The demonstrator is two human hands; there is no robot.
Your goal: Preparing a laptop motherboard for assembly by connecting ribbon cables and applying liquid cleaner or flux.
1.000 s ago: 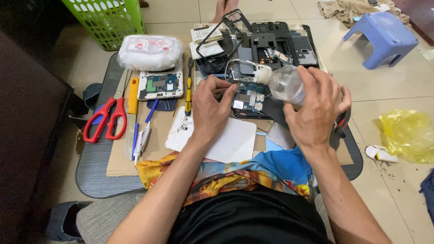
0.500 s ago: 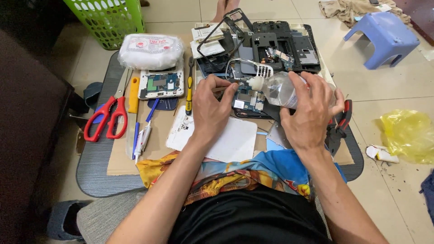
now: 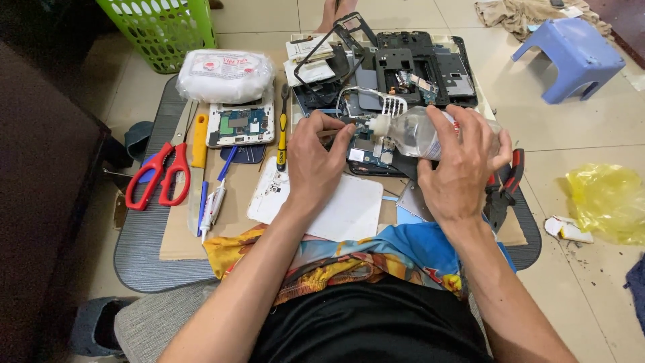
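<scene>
1. Head view, the hands: the right hand [image 3: 460,158] wraps a clear plastic bottle [image 3: 420,134], tipped on its side with its white nozzle aimed left at the opened phone board [image 3: 366,149] in the middle of the work mat [image 3: 144,235]. Its fingers are closed around the bottle's body.
2. The left hand [image 3: 316,158] rests on the board's left edge, fingers pinched shut on a small tool whose tip I cannot make out.
3. Doing it well, to my eye: keep the nozzle just over the spot being worked, squeeze gently so only a drop falls, and keep the left hand pinning the board flat.
4. Containers: the bottle looks partly filled with a clear liquid; how much is hard to tell behind the fingers.
5. A green basket [image 3: 161,27] stands on the floor at top left; its contents are hidden.
6. A white sealed packet [image 3: 225,75] lies near another bare board [image 3: 240,124].
7. Red scissors [image 3: 158,176] lie at the left.
8. A yellow bag [image 3: 608,202] lies crumpled on the floor at right, beyond a blue stool [image 3: 571,57].
</scene>
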